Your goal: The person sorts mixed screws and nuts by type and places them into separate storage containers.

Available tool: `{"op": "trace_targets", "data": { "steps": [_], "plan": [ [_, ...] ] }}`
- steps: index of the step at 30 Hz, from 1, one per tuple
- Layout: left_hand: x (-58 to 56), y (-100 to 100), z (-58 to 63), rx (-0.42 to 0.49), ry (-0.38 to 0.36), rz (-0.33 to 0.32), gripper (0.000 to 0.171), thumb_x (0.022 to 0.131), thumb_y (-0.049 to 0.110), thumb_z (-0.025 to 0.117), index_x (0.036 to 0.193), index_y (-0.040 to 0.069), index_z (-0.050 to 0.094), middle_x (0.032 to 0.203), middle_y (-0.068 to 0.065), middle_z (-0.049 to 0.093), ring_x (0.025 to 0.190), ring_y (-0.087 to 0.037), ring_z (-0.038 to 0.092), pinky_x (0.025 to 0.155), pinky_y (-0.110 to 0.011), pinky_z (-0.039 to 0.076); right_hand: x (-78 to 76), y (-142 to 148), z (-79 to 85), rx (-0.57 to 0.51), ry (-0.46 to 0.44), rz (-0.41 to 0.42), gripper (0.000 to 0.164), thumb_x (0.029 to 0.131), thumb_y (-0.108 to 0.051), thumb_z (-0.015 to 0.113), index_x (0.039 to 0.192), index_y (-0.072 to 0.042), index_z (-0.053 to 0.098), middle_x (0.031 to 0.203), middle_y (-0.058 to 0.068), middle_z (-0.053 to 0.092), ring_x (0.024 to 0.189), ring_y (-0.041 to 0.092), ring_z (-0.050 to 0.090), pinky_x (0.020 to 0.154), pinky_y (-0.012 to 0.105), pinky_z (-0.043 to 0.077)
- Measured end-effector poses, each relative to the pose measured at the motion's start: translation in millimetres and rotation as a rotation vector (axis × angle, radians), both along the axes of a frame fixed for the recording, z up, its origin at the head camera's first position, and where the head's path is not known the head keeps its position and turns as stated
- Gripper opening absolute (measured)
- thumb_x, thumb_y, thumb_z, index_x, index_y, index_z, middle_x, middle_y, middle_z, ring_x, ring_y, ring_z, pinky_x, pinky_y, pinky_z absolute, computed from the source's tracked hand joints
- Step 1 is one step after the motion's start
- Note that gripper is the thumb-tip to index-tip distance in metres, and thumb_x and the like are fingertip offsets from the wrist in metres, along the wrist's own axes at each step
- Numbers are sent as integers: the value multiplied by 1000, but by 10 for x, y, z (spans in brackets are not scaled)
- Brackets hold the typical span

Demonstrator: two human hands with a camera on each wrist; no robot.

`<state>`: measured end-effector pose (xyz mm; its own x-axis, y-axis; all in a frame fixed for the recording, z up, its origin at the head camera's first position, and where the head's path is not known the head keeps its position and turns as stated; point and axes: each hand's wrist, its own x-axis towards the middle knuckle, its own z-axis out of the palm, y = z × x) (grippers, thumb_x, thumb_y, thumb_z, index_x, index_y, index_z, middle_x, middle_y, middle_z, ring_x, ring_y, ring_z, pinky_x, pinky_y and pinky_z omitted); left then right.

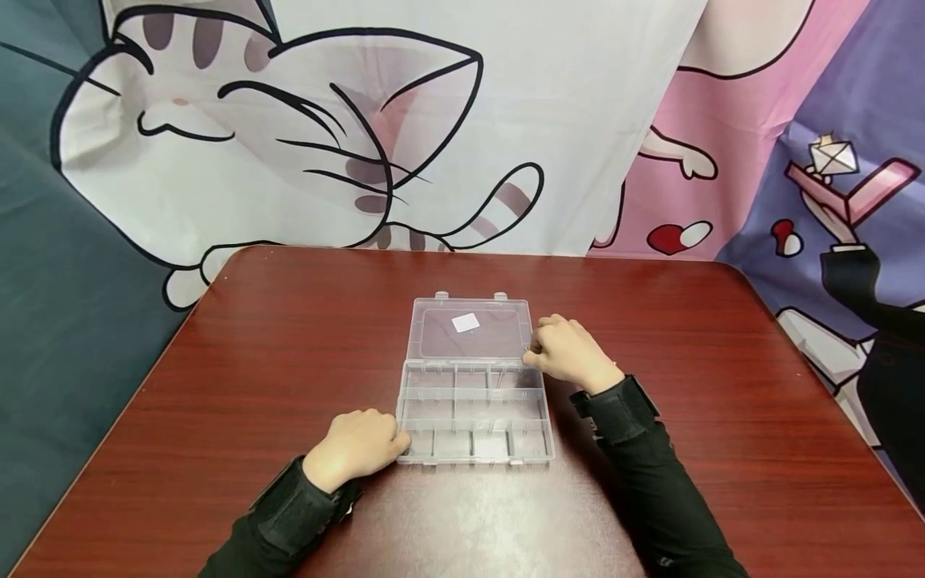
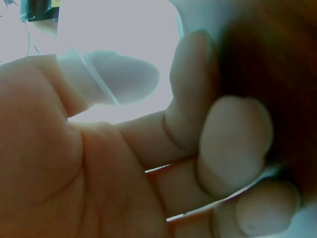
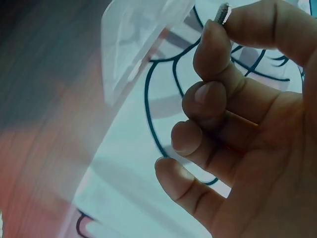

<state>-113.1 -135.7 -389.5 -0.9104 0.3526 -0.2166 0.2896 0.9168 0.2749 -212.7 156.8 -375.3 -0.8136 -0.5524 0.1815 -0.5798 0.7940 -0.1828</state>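
Observation:
A clear plastic compartment box [image 1: 473, 419] lies on the table with its lid [image 1: 499, 329] folded back, away from me. Dividers split it into several compartments. My left hand [image 1: 359, 445] grips its near left corner, the thumb over the rim; in the left wrist view, the thumb [image 2: 133, 77] shows opposite bent fingers. Beside the right edge, near the hinge, is my right hand [image 1: 571, 352]. Between thumb and index finger it pinches a small ridged metal piece [image 3: 222, 14], possibly a screw. The other fingers [image 3: 176, 178] are bent and hold nothing.
The reddish-brown table [image 1: 289, 337] has rounded far corners. A small white label [image 1: 466, 323] sits on the lid. Behind the table hangs a cloth [image 1: 564, 96] with cartoon cats, and a dark teal surface [image 1: 72, 337] lies to the left.

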Motion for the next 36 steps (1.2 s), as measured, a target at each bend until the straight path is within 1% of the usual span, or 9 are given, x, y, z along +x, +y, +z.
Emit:
{"op": "trace_targets", "data": {
  "steps": [6,11,15,23,27,29,31,33,36],
  "plan": [
    [-3,0,12,-1,-2,0,37,85,23,47,50,16,36,51,4,30,48,-14,38,47,-34,30,19,-175,0,18,11,37,31,71,-21,60,46,-20,41,61,-7,39,66,17,44,54,30,31],
    [-3,4,29,4,-4,-4,38,85,22,47,50,16,35,51,4,29,48,-14,37,48,-34,29,53,-259,12,41,24,61,29,71,-22,62,46,-21,48,61,-7,43,71,19,50,55,31,35],
    [-8,5,37,-3,-8,-4,39,86,23,46,50,16,35,51,4,29,48,-14,38,48,-34,30,71,-291,10,60,22,65,26,70,-24,62,47,-22,51,63,-7,44,71,18,50,56,31,37],
    [0,4,33,-12,-15,-4,38,86,24,47,49,16,37,51,3,32,49,-15,41,48,-36,33,82,-299,12,42,20,75,24,70,-22,62,48,-22,51,63,-7,42,66,15,46,53,29,36],
    [0,7,32,-17,-15,-5,38,85,25,47,49,16,38,51,3,34,50,-15,42,49,-37,34,84,-287,22,35,9,70,22,70,-23,62,50,-21,54,64,-6,43,66,16,47,54,29,38],
    [1,8,31,-18,-16,-4,38,85,25,47,50,16,38,51,3,34,50,-15,42,49,-38,34,87,-272,36,28,-15,53,18,72,-24,63,55,-20,59,67,-5,46,70,16,49,56,29,40],
    [1,9,31,-18,-17,-4,38,86,25,47,50,16,39,51,3,34,50,-15,42,49,-38,34,92,-251,59,2,-54,24,15,74,-27,64,65,-15,66,73,-1,50,73,18,50,60,31,42],
    [1,8,31,-17,-19,-4,38,86,25,47,50,16,38,51,3,34,50,-15,42,49,-37,34,94,-228,80,-23,-88,-13,22,75,-32,66,78,-10,70,81,3,53,78,19,51,65,33,43],
    [0,5,32,-14,-21,-5,39,86,24,47,49,16,38,51,3,33,49,-14,41,48,-36,33,94,-199,106,-43,-119,-51,38,75,-38,68,94,-5,69,93,8,55,86,23,52,71,37,43]
  ]
}}
